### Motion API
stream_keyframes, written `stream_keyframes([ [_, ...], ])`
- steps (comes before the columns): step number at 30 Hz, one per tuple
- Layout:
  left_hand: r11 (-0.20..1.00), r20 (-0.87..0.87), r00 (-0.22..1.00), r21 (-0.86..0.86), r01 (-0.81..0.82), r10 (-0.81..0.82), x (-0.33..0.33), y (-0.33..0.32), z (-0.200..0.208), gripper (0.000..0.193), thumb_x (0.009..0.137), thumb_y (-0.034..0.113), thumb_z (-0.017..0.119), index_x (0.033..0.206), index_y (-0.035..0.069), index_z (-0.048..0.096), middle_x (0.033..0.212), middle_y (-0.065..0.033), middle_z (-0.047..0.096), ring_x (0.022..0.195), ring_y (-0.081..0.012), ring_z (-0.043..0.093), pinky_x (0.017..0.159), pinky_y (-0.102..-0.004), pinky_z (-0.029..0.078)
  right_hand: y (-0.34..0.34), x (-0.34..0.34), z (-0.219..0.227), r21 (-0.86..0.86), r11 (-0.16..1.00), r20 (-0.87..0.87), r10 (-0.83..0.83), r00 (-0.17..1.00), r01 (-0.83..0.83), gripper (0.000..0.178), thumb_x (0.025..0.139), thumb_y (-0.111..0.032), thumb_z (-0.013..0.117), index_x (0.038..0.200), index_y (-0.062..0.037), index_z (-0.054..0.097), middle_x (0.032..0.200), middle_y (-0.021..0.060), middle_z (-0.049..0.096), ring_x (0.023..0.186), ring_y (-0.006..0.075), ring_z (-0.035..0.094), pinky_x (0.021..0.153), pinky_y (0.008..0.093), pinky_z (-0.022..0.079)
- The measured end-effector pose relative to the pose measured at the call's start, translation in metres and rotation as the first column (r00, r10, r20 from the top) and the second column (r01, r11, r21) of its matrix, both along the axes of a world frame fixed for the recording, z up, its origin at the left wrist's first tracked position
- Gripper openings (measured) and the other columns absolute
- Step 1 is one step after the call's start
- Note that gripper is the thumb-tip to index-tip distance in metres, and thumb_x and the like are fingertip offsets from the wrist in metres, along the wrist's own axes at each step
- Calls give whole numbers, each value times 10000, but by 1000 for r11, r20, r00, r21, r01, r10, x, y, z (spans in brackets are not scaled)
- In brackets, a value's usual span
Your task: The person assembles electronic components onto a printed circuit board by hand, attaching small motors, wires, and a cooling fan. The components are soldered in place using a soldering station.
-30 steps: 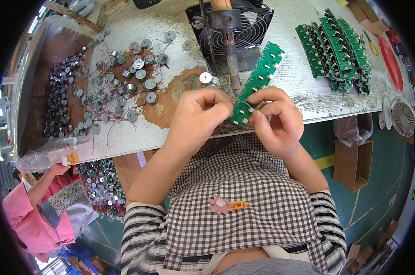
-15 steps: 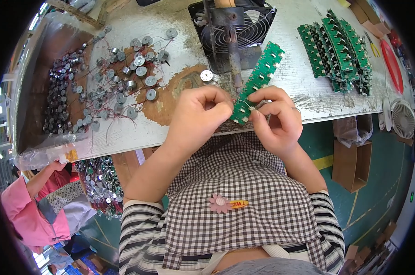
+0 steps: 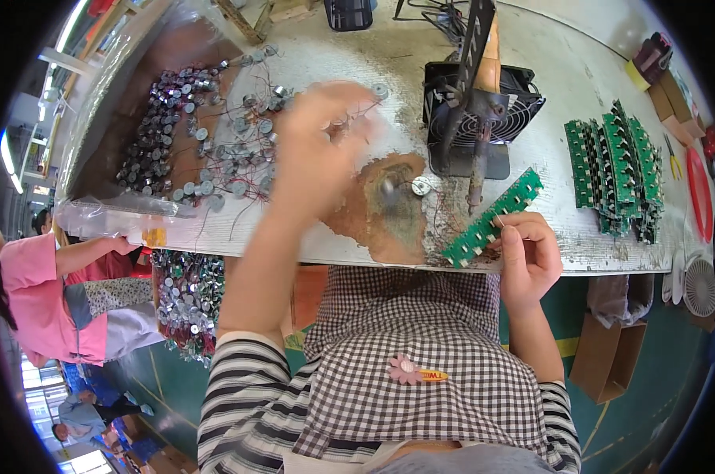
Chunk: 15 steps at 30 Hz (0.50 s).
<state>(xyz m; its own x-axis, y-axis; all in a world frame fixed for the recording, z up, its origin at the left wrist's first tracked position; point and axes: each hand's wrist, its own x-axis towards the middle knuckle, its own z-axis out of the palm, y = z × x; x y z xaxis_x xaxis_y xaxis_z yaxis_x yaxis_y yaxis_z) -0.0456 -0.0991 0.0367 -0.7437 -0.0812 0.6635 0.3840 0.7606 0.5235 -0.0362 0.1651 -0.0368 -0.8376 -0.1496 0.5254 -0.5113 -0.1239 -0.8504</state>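
Observation:
My right hand (image 3: 533, 257) pinches a long green circuit board (image 3: 496, 215) near its lower part, at the table's front edge. White components line the board, and a thin light wire shows by my fingertips. My left hand (image 3: 322, 146) is raised over the table, smeared by motion, so its fingers and anything in them cannot be made out. Beside and behind it lie small round metal motors (image 3: 239, 126) with thin red and dark wires. One motor with a white face (image 3: 421, 186) sits on the brown worn patch left of the board.
A wooden-handled iron (image 3: 481, 146) points down in a metal stand before a black fan (image 3: 523, 99). Stacked green boards (image 3: 614, 170) stand at right, near yellow-handled pliers (image 3: 673, 158). A plastic-lined box (image 3: 97, 162) of motors is at left. A person in pink (image 3: 49, 300) stands beyond.
My left hand has left the board and moved up and left toward the motors. My right hand keeps the board, now lower right in view. The whole view has shifted.

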Motion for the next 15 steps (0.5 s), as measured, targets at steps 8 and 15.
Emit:
stream_keyframes([
  [8,829,221,949,-554,-69,226,-53,-9,-7,172,790,214,658,784,43,669,800,-117,614,752,-283,607,658,-378,483,-1,-4,-4,-31,999,65,21,998,-19,51,880,45,544,838,32,517,931,159,599,653,96,568,574,198,476],
  [15,713,115,931,-677,-182,346,-96,-24,-33,289,775,310,669,830,26,665,857,-154,610,856,-304,586,710,-410,488,-4,-3,-6,-42,998,55,47,997,-45,67,867,79,527,830,27,507,927,153,594,654,91,539,579,203,458],
])
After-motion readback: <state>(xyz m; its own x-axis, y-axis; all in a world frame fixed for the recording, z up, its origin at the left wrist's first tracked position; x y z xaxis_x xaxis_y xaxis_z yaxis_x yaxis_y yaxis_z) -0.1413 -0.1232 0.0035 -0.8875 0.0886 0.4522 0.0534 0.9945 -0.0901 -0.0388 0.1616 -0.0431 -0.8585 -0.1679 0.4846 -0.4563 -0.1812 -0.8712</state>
